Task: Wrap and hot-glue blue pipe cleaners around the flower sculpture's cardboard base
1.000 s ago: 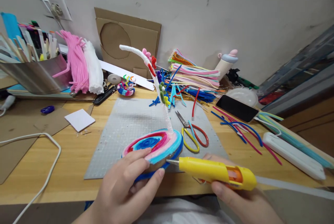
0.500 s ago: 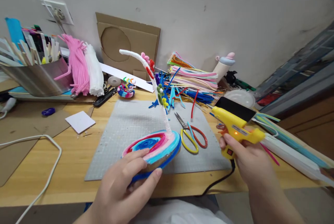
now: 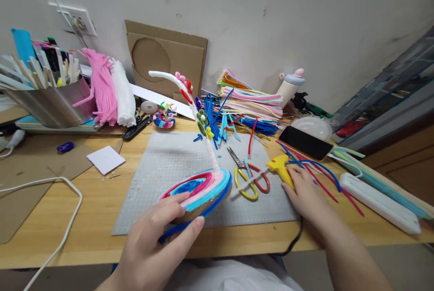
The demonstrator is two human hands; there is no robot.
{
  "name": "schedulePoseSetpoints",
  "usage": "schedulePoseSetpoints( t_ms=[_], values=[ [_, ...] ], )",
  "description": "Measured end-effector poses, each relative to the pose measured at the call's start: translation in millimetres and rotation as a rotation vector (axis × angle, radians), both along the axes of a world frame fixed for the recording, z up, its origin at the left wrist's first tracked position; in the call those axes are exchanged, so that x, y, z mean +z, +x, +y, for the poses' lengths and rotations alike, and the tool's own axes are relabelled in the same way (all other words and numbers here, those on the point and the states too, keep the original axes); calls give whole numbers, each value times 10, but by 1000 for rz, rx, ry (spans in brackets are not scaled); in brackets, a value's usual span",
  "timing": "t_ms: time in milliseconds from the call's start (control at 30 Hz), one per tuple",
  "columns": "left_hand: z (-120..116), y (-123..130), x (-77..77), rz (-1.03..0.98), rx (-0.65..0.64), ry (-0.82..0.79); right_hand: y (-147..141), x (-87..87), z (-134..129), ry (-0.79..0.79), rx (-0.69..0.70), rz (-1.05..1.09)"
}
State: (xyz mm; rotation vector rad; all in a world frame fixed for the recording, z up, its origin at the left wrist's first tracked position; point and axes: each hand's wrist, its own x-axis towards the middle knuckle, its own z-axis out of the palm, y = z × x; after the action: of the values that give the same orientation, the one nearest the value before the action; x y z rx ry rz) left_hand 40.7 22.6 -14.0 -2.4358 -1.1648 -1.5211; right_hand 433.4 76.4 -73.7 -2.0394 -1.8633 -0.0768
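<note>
My left hand (image 3: 156,241) is closed on the near side of an oval pipe-cleaner craft base (image 3: 206,196), tilted above the grey cutting mat. Pink, red and light blue coils cover its top, and a dark blue pipe cleaner (image 3: 215,206) runs along its bare cardboard edge. From the base rises a curved white-wrapped stem (image 3: 213,157) bearing small flowers (image 3: 202,121). On the right, my right hand (image 3: 307,196) grips the handle of a yellow glue gun (image 3: 280,164), low over the mat's edge. A pale glue stick (image 3: 250,182) juts from it across the scissors (image 3: 234,156).
The cutting mat (image 3: 142,191) lies mid-table. Behind it are pipe-cleaner bundles (image 3: 251,101) and a small coiled craft (image 3: 164,119). A phone (image 3: 305,141) and a white power strip (image 3: 379,202) lie right. A metal container (image 3: 54,105) of sticks and a white cable (image 3: 73,223) are left.
My right hand has lowered the glue gun and turned it, so its back end and glue stick now point left. My left hand and the craft have shifted slightly left.
</note>
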Motion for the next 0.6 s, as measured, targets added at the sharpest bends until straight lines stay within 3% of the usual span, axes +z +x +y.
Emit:
schedulePoseSetpoints(
  t_ms=[133, 200, 300, 433, 533, 600],
  values=[
    [2, -30, -57, -2, -5, -7, -284, 386, -160, 138, -11, 0],
    [0, -56, -67, 14, -25, 5, -598, 628, -291, 359, 216, 183],
    [-31, -114, -95, -58, -31, -61, -1126, 862, -418, 276, 653, 353],
    [-108, -206, -217, -152, -36, -164, -1580, 853, -354, 177, 914, 433],
    [-139, -270, -281, -204, -44, -211, -1709, 763, -273, 130, 977, 611],
    [-142, -327, -262, -137, -53, -151, -1750, 723, -254, 114, 992, 733]
  ],
)
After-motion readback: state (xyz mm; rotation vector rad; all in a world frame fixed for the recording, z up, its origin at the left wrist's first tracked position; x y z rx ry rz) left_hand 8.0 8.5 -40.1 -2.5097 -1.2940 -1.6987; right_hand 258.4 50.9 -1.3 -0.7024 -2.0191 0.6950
